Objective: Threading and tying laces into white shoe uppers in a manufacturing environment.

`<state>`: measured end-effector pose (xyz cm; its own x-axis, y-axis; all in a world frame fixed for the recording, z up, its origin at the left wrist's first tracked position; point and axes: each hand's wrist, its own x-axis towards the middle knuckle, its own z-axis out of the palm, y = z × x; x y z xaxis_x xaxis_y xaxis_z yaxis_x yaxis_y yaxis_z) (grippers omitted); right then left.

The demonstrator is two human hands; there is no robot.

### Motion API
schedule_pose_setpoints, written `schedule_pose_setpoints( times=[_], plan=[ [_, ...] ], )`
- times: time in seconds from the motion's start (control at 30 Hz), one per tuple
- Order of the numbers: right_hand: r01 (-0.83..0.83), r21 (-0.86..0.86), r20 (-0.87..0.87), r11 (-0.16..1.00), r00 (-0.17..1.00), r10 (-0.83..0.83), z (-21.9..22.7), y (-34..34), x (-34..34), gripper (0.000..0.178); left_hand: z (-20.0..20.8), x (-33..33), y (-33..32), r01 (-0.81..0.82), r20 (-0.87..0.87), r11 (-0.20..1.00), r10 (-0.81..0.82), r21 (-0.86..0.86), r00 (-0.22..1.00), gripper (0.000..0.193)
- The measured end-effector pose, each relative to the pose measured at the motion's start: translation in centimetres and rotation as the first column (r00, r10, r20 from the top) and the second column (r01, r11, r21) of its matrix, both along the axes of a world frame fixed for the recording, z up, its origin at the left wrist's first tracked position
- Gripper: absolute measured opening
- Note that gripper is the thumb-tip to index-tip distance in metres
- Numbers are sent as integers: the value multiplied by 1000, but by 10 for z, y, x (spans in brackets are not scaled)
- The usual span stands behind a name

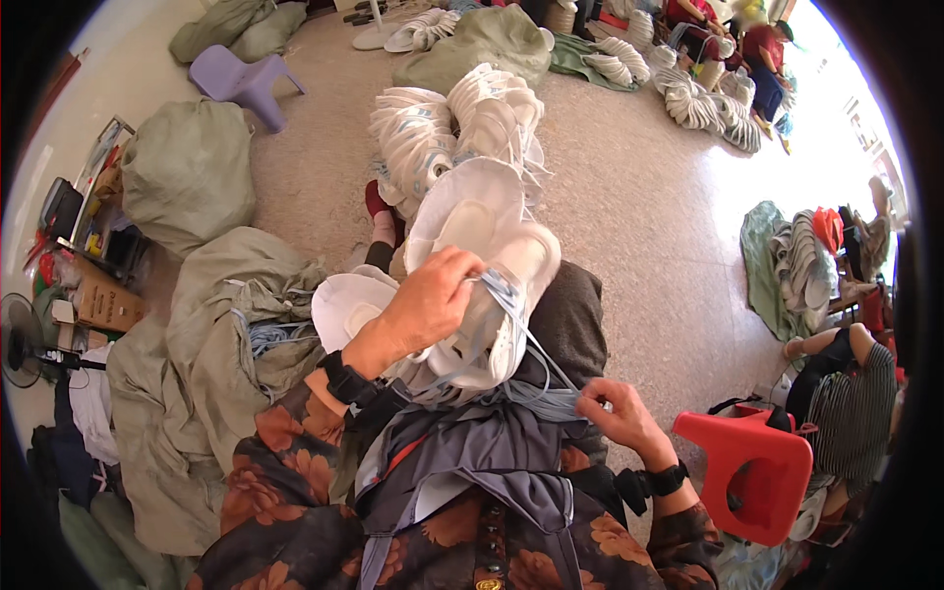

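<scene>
Head view: both hands on blue laces at a white shoe

L hand (418,307): fingers pinching blue laces (508,300) right over the white shoe (537,254). R hand (627,421): fingers pressed tog. on strands at the end of a lace bundle (541,401), just near side & R of shoe; can't tell exactly which strands. Shoe sits above the lap, btwn the knees, a lace slanting from it twd R hand. Near side of shoe: grey apron (472,442). Just L of shoe, past L hand: another white piece (344,310). Just beyond shoe: stacked white shoes (413,138), w/ a green sack (497,44) farther back. Well L of shoe: big grey-green cloth (221,324); far L & beyond: purple chair (241,79). R & near side of shoe: red stool (703,438). Far R of shoe: person in striped top (854,413).
</scene>
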<state>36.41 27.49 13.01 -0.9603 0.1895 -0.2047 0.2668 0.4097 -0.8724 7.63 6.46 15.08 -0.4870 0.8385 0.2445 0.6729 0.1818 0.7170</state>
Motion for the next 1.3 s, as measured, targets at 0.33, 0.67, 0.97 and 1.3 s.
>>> schedule_pose_setpoints(
  times=[0.33,0.67,0.97,1.3],
  plan=[
    [-201,-22,-240,979,952,190,19,-36,-72,13,-8,-11,-37,-404,6,904,407,141,913,35],
    [105,185,-485,977,874,-2,28,-43,-81,4,-2,-6,-5,-161,-24,982,164,100,986,19],
    [-512,-8,-336,859,811,479,39,-72,-75,10,10,0,19,-255,-343,967,242,8,908,17],
    [-601,12,-505,799,687,523,55,-76,-77,13,24,13,27,-248,-529,946,105,-207,842,22]
  ],
)
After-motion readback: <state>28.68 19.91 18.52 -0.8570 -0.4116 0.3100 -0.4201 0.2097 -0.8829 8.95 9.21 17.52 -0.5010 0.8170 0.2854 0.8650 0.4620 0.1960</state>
